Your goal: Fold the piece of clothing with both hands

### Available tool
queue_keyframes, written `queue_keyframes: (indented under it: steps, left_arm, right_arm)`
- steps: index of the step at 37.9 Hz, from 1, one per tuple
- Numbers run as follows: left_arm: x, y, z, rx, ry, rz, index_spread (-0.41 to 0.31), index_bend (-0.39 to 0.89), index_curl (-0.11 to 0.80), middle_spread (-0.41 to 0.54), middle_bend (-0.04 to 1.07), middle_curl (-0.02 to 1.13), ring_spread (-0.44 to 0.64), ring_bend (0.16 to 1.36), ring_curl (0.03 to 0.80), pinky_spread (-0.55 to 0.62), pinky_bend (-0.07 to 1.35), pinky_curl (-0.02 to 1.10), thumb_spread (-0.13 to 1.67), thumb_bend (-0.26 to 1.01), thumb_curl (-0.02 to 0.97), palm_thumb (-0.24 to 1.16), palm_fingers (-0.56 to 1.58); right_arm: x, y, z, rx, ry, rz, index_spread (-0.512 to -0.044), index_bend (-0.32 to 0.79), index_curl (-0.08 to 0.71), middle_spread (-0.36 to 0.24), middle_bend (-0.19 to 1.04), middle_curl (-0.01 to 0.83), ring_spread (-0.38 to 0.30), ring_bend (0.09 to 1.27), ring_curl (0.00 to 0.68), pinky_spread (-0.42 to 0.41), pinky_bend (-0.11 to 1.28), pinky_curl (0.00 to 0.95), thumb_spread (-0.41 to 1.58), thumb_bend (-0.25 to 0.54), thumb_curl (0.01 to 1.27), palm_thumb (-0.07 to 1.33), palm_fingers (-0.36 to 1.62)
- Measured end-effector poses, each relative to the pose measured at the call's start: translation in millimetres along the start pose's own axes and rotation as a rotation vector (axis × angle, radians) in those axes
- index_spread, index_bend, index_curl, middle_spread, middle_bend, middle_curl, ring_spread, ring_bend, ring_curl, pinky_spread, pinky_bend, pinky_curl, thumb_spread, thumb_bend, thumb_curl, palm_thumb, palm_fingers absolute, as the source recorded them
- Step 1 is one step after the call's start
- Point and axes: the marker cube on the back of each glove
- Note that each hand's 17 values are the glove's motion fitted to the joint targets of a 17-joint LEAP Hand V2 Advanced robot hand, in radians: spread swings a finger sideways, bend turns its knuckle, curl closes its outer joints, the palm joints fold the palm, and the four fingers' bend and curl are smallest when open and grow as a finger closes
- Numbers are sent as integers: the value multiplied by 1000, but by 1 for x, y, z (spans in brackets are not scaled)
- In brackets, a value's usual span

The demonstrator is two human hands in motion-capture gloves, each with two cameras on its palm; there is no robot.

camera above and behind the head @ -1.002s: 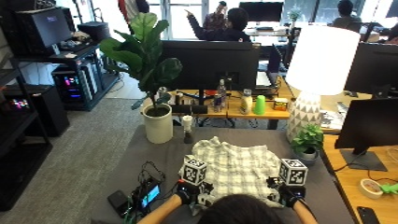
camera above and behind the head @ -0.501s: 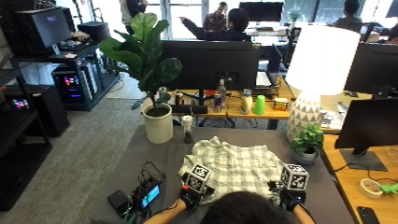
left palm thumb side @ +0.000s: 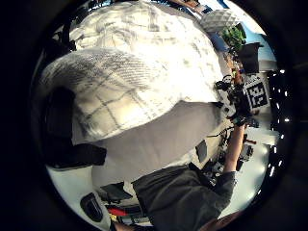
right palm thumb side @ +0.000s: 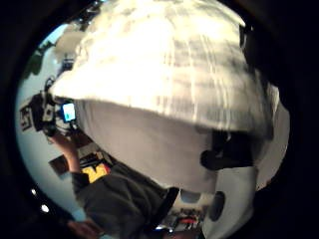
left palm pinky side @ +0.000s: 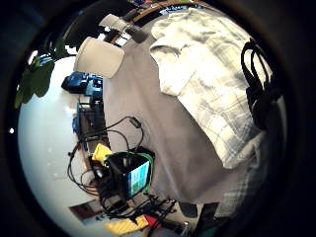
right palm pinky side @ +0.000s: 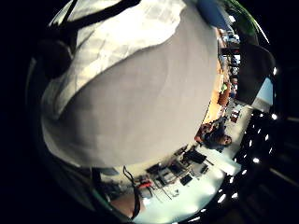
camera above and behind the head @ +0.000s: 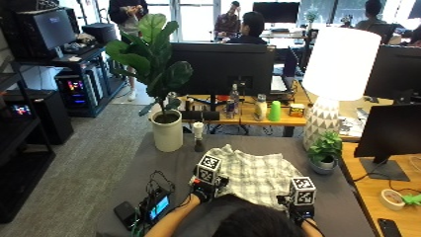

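Soft white-and-grey plaid cotton shirt (camera above and behind the head: 258,174) lying flat on grey table (camera above and behind the head: 174,163), long axis running 12 to 6 o'clock, hem end nearest. Light, limp, likely to sag and crease; best taken at near corners. Left hand (camera above and behind the head: 202,190) at 7 o'clock, right hand (camera above and behind the head: 297,207) at 5 o'clock, each pinching hem edge.

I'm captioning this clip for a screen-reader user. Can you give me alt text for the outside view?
A person at a grey table has both gloved hands on the near edge of a plaid shirt, left hand at its left corner, right hand at its right. A potted plant, a white lamp and a small plant stand behind.
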Motion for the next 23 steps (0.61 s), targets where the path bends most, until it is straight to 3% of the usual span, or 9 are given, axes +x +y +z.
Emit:
queue_keyframes:
  steps: [2,4,6,7,8,9,15,23]
  left_arm:
    - [1,3,-3,-9,7,4,-247,163,339,-289,400,464,-340,580,421,-348,499,431,1389,235,283,603,1175]
    - [1,6,-3,-29,12,16,-252,164,345,-293,403,471,-344,581,425,-351,486,430,1401,232,282,602,1180]
    - [0,9,0,-49,15,33,-255,166,353,-296,404,478,-347,584,428,-353,471,430,1412,232,282,606,1181]
    - [-1,11,2,-58,17,44,-255,163,355,-296,396,478,-347,577,427,-354,480,434,1413,230,278,606,1178]
    - [-1,13,4,-66,19,55,-257,164,358,-298,401,484,-349,583,431,-355,467,432,1420,230,280,607,1181]
    - [-1,17,5,-73,20,67,-256,162,360,-299,401,486,-350,586,433,-354,463,432,1424,229,280,608,1182]
    - [0,51,-1,-106,-3,136,-261,179,386,-306,419,511,-347,593,444,-347,425,432,1459,218,293,589,1196]
    - [-3,87,-36,-159,-48,219,-269,184,419,-309,431,542,-346,608,458,-347,401,436,1481,206,320,578,1211]
  right_arm:
    - [2,-3,-3,58,-11,22,-248,132,271,-81,223,422,-97,407,382,38,297,359,1106,101,322,864,788]
    - [5,-4,-6,94,-21,27,-245,115,264,-101,276,440,-140,496,398,-66,383,375,1104,151,356,963,1162]
    - [7,-5,-6,90,-26,19,-246,115,267,-116,292,449,-160,527,400,-114,415,381,1100,165,372,1003,1243]
    - [8,-4,-6,77,-28,11,-242,113,273,-109,258,441,-152,477,390,-89,376,373,1085,125,363,956,1005]
    - [8,-1,-6,60,-30,0,-244,125,286,-123,302,464,-169,549,432,-138,432,411,1092,160,381,1016,1225]
    - [7,2,-7,44,-31,-12,-245,122,287,-128,305,467,-174,566,437,-153,446,415,1089,162,387,1030,1244]
    - [2,31,-21,-29,-13,-90,-239,137,306,-154,348,494,-200,615,469,-211,503,449,1067,153,417,1069,1255]
    - [-5,68,-73,-137,27,-171,-236,150,329,-169,376,514,-212,631,478,-241,542,466,1020,108,448,1076,1251]
